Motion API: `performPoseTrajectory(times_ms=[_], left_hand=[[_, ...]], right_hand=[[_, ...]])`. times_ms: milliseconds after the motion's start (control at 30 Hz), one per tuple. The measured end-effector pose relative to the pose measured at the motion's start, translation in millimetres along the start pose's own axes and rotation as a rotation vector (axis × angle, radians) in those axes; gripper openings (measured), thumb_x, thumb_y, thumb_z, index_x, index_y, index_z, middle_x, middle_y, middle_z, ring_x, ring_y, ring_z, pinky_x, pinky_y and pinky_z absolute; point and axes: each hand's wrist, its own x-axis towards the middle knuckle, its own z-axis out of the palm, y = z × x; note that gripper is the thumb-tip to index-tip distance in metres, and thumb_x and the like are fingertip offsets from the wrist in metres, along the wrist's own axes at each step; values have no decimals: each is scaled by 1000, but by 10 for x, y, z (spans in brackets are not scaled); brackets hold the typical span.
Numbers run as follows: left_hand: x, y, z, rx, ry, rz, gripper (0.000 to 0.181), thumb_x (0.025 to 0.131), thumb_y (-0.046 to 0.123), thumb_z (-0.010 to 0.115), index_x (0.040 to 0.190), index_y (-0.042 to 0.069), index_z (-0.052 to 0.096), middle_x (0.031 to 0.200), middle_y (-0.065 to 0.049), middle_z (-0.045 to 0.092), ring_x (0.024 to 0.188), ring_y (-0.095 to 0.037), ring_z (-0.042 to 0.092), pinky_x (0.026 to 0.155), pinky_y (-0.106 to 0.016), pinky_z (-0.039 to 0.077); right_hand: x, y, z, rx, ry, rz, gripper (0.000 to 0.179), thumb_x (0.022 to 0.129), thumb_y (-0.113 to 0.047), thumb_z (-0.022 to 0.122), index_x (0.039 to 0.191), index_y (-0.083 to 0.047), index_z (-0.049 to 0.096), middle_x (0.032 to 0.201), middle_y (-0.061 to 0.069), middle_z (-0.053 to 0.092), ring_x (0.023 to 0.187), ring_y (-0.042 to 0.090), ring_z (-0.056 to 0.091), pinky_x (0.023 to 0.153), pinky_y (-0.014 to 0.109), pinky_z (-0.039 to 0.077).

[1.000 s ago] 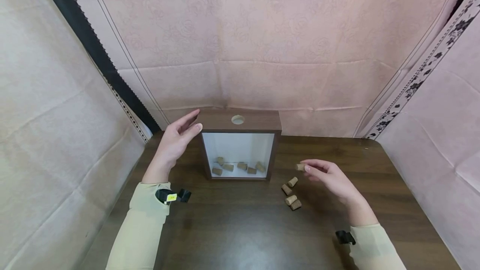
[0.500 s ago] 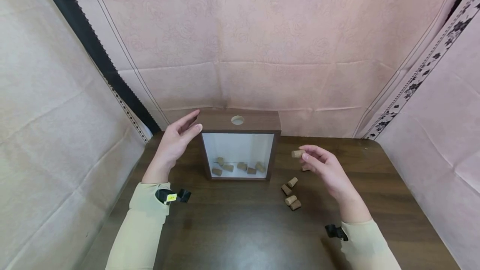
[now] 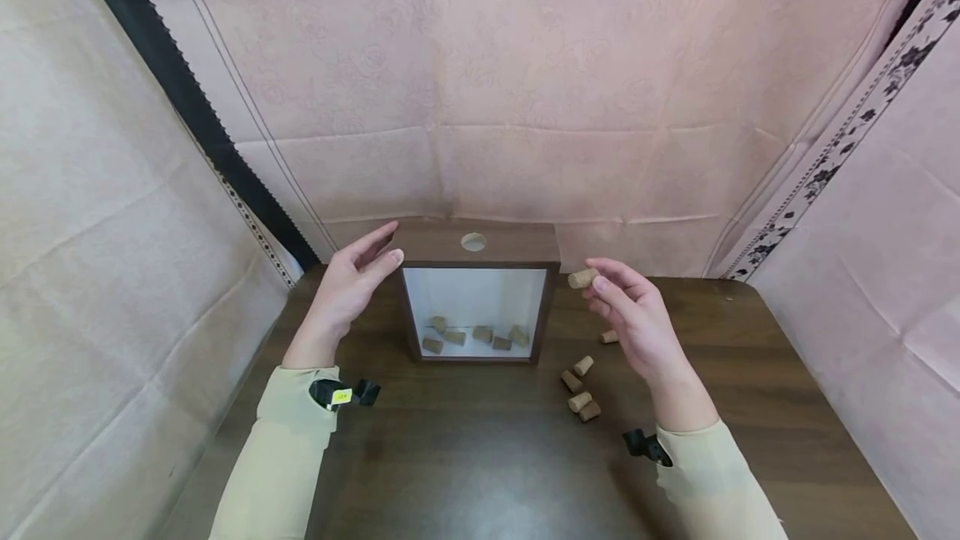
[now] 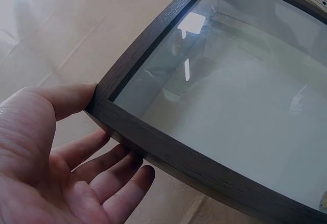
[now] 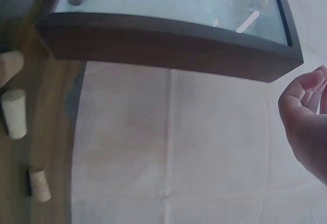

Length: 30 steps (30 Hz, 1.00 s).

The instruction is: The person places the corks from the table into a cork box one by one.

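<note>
Patterned cloth (image 3: 525, 107) hangs behind and on both sides of a dark wooden counter (image 3: 450, 457). At the far side of the counter, left of its middle, a brown box (image 3: 517, 242) stands upright, its clear pane (image 3: 480, 294) facing near and a round hole (image 3: 473, 242) in its top board.

The left hand (image 3: 348, 283) rests at the upper left corner of the box, thumb and fingers spread wide, the thumb on the near edge and the fingers along the side; it seems to be steadying the box. The right hand (image 3: 633, 311) is narrow, pinching a held cork (image 3: 582, 279) between thumb and fingers, raised above the counter just right of the box and a little lower than its top. The right wrist view shows the curled hand but not the cork.

Six corks inside the box (image 3: 482, 333) show through the pane, lying scattered along its floor. Four loose corks (image 3: 579, 402) lie near and to the right of the box, in two close pairs, and a lone cork (image 3: 609, 337) lies farther right and a bit farther back.

The step in hand looks like carrying one cork toward the top of the box. The next move would call for lifting it higher, bringing it left over the hole, turning it end-down and letting go, with the box kept steady.
</note>
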Motion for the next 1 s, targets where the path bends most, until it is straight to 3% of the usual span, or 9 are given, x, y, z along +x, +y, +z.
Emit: performPoseTrajectory(times_ms=[400,633,1000], left_hand=[[-8,-6,18,-1,9,-1,62,105,40,70,162,24,50,167,0,46,154,-23,42,124,-53,36],[-6,-12,2,13,16,8,65,105,42,70,163,20,49,167,-2,45,154,-26,42,123,-54,36],[-10,-7,8,9,9,4,63,105,41,70,162,22,50,167,-1,45,154,-24,42,124,-53,35]], right_hand=[[187,-140,359,38,27,-61,25,104,2,63,125,-8,74,104,0,71,94,16,68,83,26,58],[317,-194,565,3,27,-112,31,102,7,64,121,-13,78,109,0,71,92,15,67,85,29,60],[520,-196,762,-98,-28,-137,32,99,5,71,130,10,67,114,5,72,101,18,69,92,33,62]])
